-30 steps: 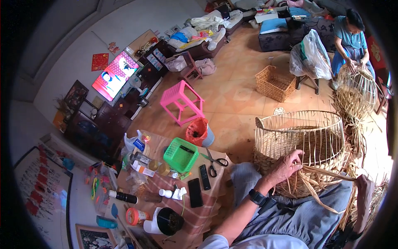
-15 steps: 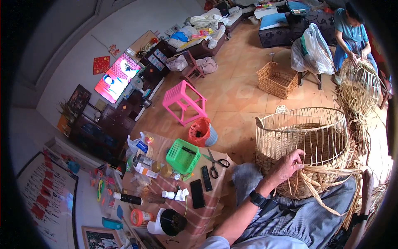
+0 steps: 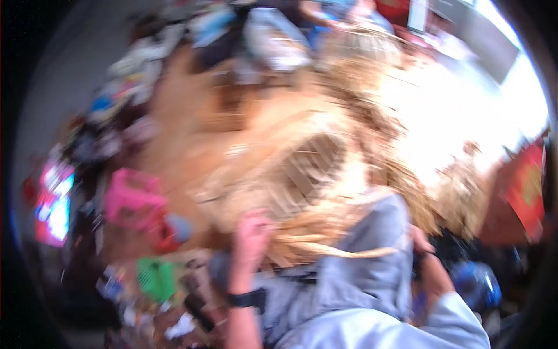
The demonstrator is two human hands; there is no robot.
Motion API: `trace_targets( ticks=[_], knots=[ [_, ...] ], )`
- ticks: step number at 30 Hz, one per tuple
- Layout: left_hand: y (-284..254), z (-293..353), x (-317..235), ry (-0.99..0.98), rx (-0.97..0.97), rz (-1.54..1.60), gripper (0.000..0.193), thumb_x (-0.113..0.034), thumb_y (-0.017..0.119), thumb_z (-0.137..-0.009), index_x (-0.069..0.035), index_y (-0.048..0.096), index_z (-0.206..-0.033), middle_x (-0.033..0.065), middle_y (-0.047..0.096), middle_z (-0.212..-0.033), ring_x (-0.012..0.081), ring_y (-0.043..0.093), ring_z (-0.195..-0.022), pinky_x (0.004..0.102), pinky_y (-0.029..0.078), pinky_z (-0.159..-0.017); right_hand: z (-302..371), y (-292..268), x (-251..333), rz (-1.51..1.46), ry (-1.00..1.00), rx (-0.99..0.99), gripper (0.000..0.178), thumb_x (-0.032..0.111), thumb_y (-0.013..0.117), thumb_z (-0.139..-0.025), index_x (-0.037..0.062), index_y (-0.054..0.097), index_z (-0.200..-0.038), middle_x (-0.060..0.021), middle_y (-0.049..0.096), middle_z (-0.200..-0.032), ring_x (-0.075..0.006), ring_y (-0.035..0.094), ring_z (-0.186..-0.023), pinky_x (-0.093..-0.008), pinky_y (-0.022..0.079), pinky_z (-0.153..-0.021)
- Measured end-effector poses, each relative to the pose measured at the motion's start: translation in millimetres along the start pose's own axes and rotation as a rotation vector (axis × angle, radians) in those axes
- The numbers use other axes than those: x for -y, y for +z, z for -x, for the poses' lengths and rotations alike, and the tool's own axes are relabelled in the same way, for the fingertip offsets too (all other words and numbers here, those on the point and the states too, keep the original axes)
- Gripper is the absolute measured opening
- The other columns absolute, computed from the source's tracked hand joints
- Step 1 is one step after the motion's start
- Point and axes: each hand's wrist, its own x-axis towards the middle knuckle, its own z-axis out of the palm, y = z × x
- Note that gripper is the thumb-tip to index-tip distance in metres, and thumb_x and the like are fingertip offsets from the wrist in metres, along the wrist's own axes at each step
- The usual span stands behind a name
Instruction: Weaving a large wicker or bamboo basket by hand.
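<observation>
The whole view is smeared by motion. A tall woven bamboo basket point(image 3: 290, 168) stands in front of my grey-trousered knees. My left hand point(image 3: 253, 235), with a dark watch on the wrist, rests against the basket's lower side, where loose pale bamboo strips point(image 3: 331, 251) lie across my lap. My right hand point(image 3: 419, 237) shows only partly at the right of my thigh, near the strips' ends. The blur hides the fingers of both hands, so I cannot make out any grip.
A pink stool point(image 3: 131, 198) and a green plastic basket point(image 3: 154, 279) are at the left, beside a cluttered low table. A lit screen point(image 3: 55, 203) is at far left. A blue object point(image 3: 476, 285) and a red panel point(image 3: 526, 186) are at right. More wicker lies beyond.
The view has swung sharply to the right and blurred. The basket now sits at centre and my right hand has come into view. My left hand stays at the basket.
</observation>
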Motion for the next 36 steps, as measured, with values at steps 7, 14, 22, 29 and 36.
trace_targets(
  ticks=[7,14,22,29,36],
  knots=[
    [-6.5,-12.0,33.6,-0.216,0.026,0.335,0.054,0.011,0.068,-0.086,0.005,0.047,-0.135,0.0006,0.057,-0.09,0.0072,0.057,-0.082,0.0196,0.047,-0.078,21.0,26.9,-67.7,0.524,-0.149,-0.158,0.026,0.021,0.067,-0.089,0.0034,0.063,-0.108,-0.0283,0.064,-0.117,-0.0475,0.066,-0.106,-0.0555,0.055,-0.088],
    [-2.7,-11.9,37.6,-0.199,0.077,0.334,0.051,0.006,0.067,-0.091,0.004,0.046,-0.137,-0.0013,0.055,-0.085,0.0056,0.053,-0.079,0.0182,0.044,-0.076,36.8,26.6,-91.1,0.409,-0.02,-0.195,0.022,0.014,0.062,-0.092,0.0012,0.064,-0.11,-0.028,0.058,-0.117,-0.0491,0.062,-0.107,-0.0555,0.054,-0.089],
    [-8.0,-10.6,26.6,-0.174,0.079,0.301,0.054,0.0,0.073,-0.09,0.003,0.047,-0.137,-0.0017,0.055,-0.085,0.0047,0.052,-0.076,0.0182,0.043,-0.073,-9.2,19.4,-93.0,0.339,0.024,-0.284,0.041,0.011,0.067,-0.088,0.0031,0.054,-0.126,-0.0309,0.06,-0.123,-0.0491,0.062,-0.113,-0.0532,0.053,-0.094],
    [-14.4,-7.1,17.7,-0.199,0.054,0.317,0.054,0.001,0.074,-0.089,0.003,0.048,-0.136,-0.0014,0.056,-0.085,0.0049,0.053,-0.077,0.0175,0.044,-0.073,-29.0,39.2,-80.5,0.095,0.184,-0.133,0.071,0.032,0.088,-0.081,-0.0049,0.052,-0.13,-0.0338,0.061,-0.13,-0.0479,0.059,-0.123,-0.0513,0.051,-0.1],
    [-10.9,-7.6,15.8,-0.238,0.056,0.301,0.053,0.003,0.074,-0.088,0.004,0.048,-0.135,-0.0008,0.057,-0.085,0.0051,0.055,-0.079,0.0182,0.046,-0.073,-25.4,47.8,-61.3,0.293,0.06,-0.252,0.041,0.031,0.08,-0.086,0.0038,0.071,-0.115,-0.0221,0.074,-0.108,-0.0425,0.07,-0.102,-0.0495,0.056,-0.089]
  ],
)
